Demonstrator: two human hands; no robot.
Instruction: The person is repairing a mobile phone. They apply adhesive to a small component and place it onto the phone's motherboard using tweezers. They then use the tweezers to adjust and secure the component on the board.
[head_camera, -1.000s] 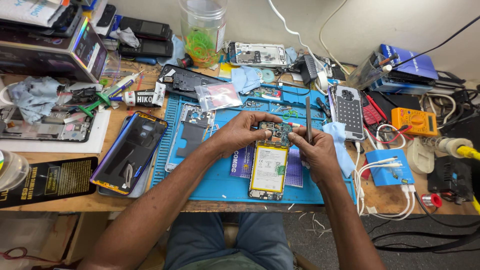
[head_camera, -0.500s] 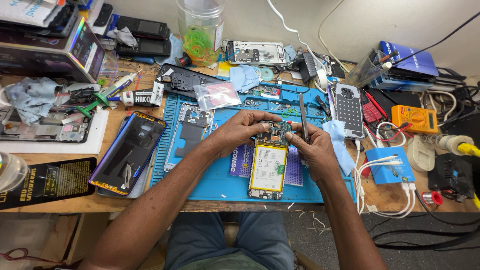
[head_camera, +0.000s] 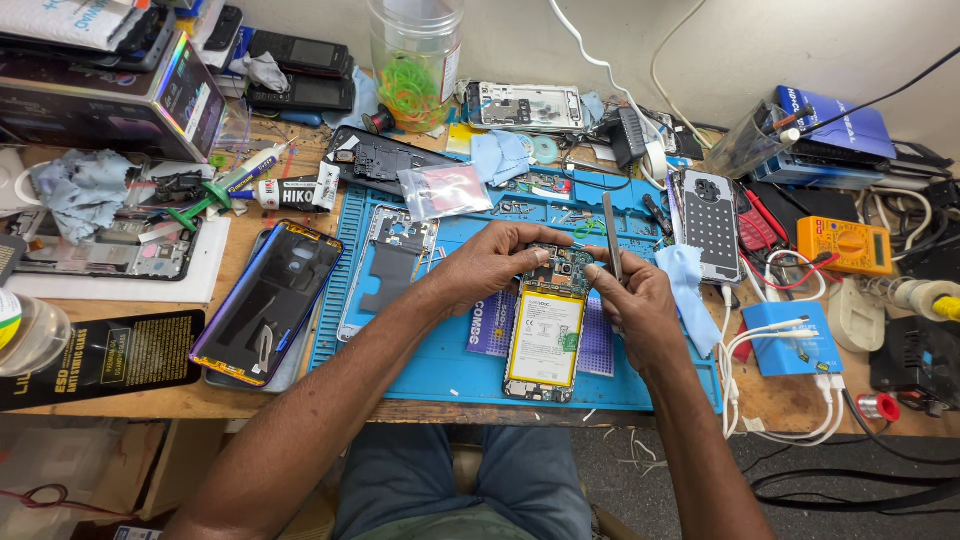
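Both hands meet over the opened phone (head_camera: 545, 335) on the blue mat (head_camera: 430, 370): left hand (head_camera: 495, 265) fingertips pinch its top edge, right hand (head_camera: 630, 300) clamps grey tweezers (head_camera: 611, 235) just above; a slip could gouge the board beneath the fingertips

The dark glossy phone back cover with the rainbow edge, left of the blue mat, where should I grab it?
Probably by its long side edges, from above. The dark glossy phone back cover lies flat, hollow side up, tilted along the blue mat's left border. Its raised rim gives fingers purchase; the inner face is too flat to pinch.
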